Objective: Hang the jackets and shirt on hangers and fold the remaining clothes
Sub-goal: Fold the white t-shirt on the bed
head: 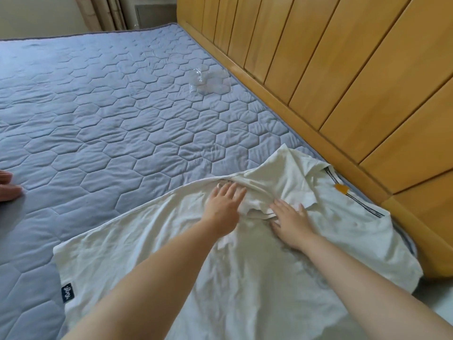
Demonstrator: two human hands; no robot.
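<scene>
A cream-white shirt (152,251) lies spread on the grey-blue quilted mattress (98,114), its collar end toward the wooden headboard. It has a dark label at the lower left hem, dark stripes and a small orange patch near the right shoulder. My left hand (224,204) lies flat, fingers straight, on the bunched fabric near the collar. My right hand (290,218) presses flat on the cloth just right of it, fingers spread. Neither hand grips anything.
A wooden slatted headboard (343,69) runs along the right side. A crumpled clear plastic bag (209,81) lies on the mattress near it. Another person's hand (8,186) rests at the left edge. Curtains hang at the far top left.
</scene>
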